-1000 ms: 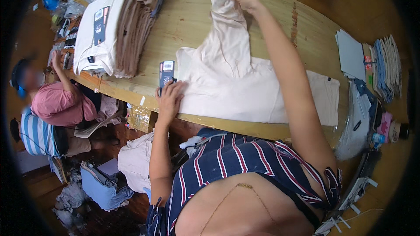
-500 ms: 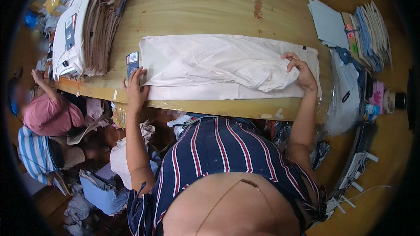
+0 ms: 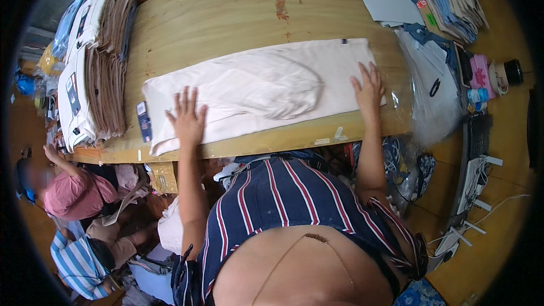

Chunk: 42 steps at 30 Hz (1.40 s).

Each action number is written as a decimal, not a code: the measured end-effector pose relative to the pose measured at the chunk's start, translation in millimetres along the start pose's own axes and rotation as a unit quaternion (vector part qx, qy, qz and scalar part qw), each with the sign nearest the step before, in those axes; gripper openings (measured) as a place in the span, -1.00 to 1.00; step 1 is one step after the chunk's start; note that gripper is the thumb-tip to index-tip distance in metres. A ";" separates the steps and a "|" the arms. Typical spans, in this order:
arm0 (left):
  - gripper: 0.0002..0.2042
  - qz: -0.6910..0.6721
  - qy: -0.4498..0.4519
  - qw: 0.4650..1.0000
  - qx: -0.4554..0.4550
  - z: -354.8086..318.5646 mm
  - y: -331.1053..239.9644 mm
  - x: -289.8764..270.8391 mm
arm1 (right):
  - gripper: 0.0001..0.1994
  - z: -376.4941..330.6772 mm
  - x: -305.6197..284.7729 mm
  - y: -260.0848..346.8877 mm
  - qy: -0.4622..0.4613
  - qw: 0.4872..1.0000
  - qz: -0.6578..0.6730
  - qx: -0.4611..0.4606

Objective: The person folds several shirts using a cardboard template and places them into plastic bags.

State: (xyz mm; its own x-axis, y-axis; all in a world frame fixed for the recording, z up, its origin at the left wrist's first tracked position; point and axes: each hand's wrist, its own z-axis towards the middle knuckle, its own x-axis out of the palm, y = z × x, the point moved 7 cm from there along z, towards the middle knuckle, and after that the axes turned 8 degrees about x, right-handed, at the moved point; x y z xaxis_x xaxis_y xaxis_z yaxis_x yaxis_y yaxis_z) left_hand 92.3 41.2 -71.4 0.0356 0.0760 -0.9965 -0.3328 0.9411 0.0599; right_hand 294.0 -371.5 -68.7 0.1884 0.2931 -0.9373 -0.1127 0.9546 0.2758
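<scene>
A long cream garment [image 3: 238, 88], which looks like a pair of trousers folded lengthwise, lies across the worktable. Its loose upper layer bunches into a rounded bulge right of the middle. My left hand [image 3: 190, 119] rests with fingers spread on the garment's left part. At the right end my right hand [image 3: 369, 92] lies open on the cloth, fingers pointing away from me. A dark hang tag [image 3: 143, 120] sticks out past the left end onto the table. A small dark label [image 3: 344, 41] shows at the far right edge.
Tall stacks of folded garments [image 3: 105, 90] stand on the left of the wooden table [image 3: 221, 11]. White sheets [image 3: 385, 0], folded clothes [image 3: 447, 5] and clear plastic bags [image 3: 428, 113] lie at the right. A person in a pink top [image 3: 79, 192] is at the lower left.
My right hand has let go of the bunched cloth and now lies flat near the right end. My left hand has moved onto the garment. The whole view has shifted and tilted.
</scene>
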 end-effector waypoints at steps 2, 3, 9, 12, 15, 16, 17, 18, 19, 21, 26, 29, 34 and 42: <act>-0.53 -0.008 0.022 1.000 -0.008 -2.0 36.5 0.7 | -0.49 -28.1 -10.3 7.4 -0.024 0.999 0.022 0.044; -0.53 0.021 0.024 0.999 -0.019 -2.6 47.7 -0.7 | -0.47 -40.1 -16.2 10.4 -0.037 0.997 0.033 0.066; -0.47 -0.113 -0.077 0.976 0.170 22.9 -94.3 -52.9 | -0.50 -69.0 -19.5 12.8 -0.007 0.981 0.017 0.191; -0.43 -0.172 -0.039 0.929 0.325 29.3 -181.5 -39.5 | -0.59 -59.8 -12.2 11.5 0.001 0.985 0.032 0.167; -0.44 -0.181 -0.036 0.915 0.358 28.4 -195.9 -22.1 | -0.68 -49.6 -14.2 12.6 -0.010 0.955 0.229 0.191; -0.44 -0.234 -0.028 0.904 0.358 34.8 -193.6 -27.5 | -0.70 -44.6 -15.4 12.7 -0.019 0.923 0.323 0.209; -0.45 -0.288 -0.014 0.889 0.355 36.2 -190.2 -34.0 | -0.74 -39.5 -30.6 32.8 -0.059 0.925 0.340 0.157; -0.45 -0.340 0.001 0.873 0.350 38.1 -186.5 -36.4 | -0.76 -37.6 -41.4 56.4 -0.069 0.920 0.362 0.133; -0.44 -0.527 0.028 0.799 0.288 47.8 -177.2 -33.1 | -0.80 -34.9 -39.8 78.8 -0.064 0.928 0.360 0.070; -0.41 -0.790 0.125 0.599 0.047 62.4 -157.7 -18.6 | -0.78 -46.6 -63.6 152.6 -0.045 0.935 0.324 -0.135; -0.36 -0.824 0.104 0.543 -0.120 76.3 -122.6 7.4 | -0.76 -109.2 -26.5 226.4 0.031 0.925 0.177 -0.335; -0.31 -0.746 -0.060 0.662 -0.039 74.0 -114.0 -2.3 | -0.67 -122.7 -25.6 218.3 -0.013 0.944 0.118 -0.309; -0.36 -0.461 -0.011 0.887 0.012 65.0 -116.9 -48.7 | -0.68 -123.4 -1.7 172.9 0.105 0.941 0.159 -0.280; -0.28 -0.161 -0.042 0.947 0.277 -8.0 -203.1 -30.8 | -0.67 -14.9 -21.2 217.9 0.096 0.869 0.307 -0.375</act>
State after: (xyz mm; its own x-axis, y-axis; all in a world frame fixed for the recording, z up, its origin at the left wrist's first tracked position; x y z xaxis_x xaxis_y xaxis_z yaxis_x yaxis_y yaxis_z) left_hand 151.3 -154.9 -53.3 0.1334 -0.2394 -0.9617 0.2515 0.9468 -0.2008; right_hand 250.9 -170.5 8.0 -0.2905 0.6523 -0.7001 -0.7525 0.2962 0.5882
